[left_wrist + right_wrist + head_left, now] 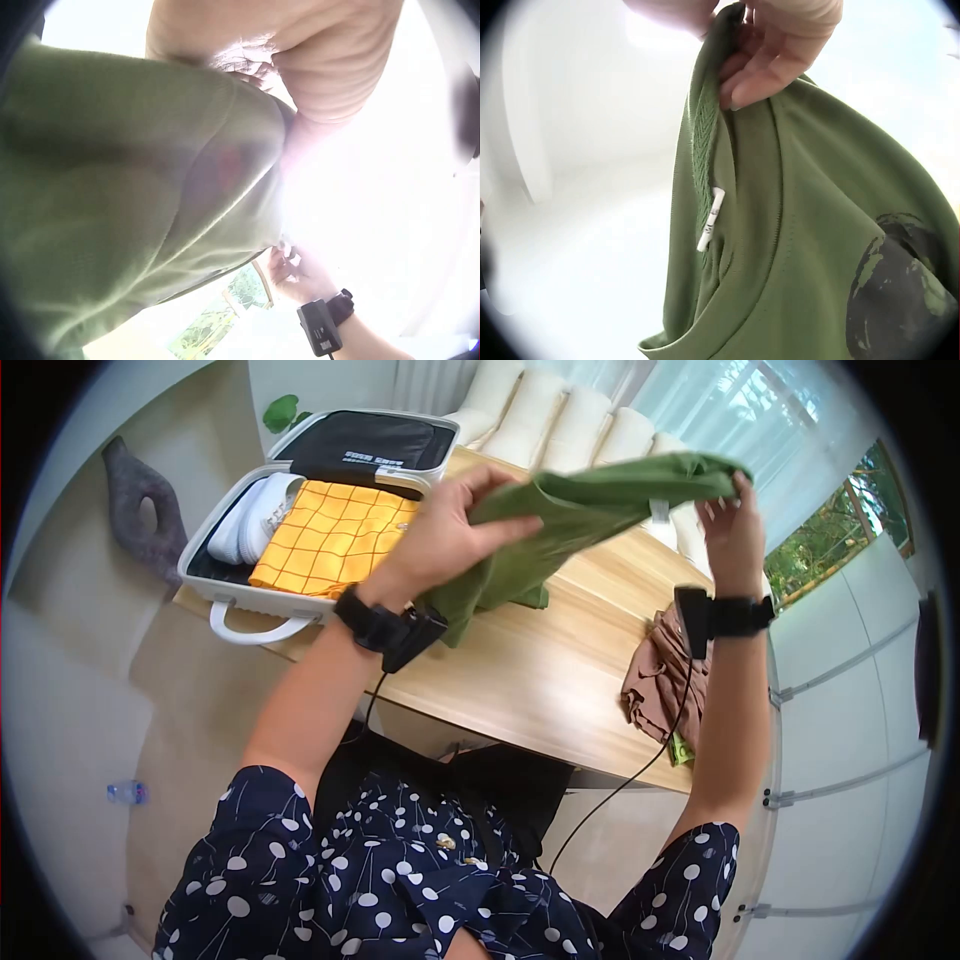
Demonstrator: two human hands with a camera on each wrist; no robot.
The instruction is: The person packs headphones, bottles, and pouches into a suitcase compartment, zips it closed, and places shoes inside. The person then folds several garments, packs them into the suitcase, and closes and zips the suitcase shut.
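A green T-shirt (575,520) is stretched between my two hands above the table. My left hand (445,535) grips its left part, thumb on the near side and the other fingers hidden by cloth. At the upper right my right hand (737,530) pinches the shirt's collar. The right wrist view shows these fingers (769,71) on the neckband, with a small white size label (711,219) inside the neck and a dark print (896,289) on the cloth. In the left wrist view the shirt (135,165) hangs below the left hand (300,45).
An open white suitcase (205,555) stands at the table's left, holding a folded yellow checked cloth (335,535), white shoes (260,510) and a black pouch (350,455). Crumpled brown cloth (660,680) lies at the right of the wooden table (520,680). Cream cushions (540,415) line the back.
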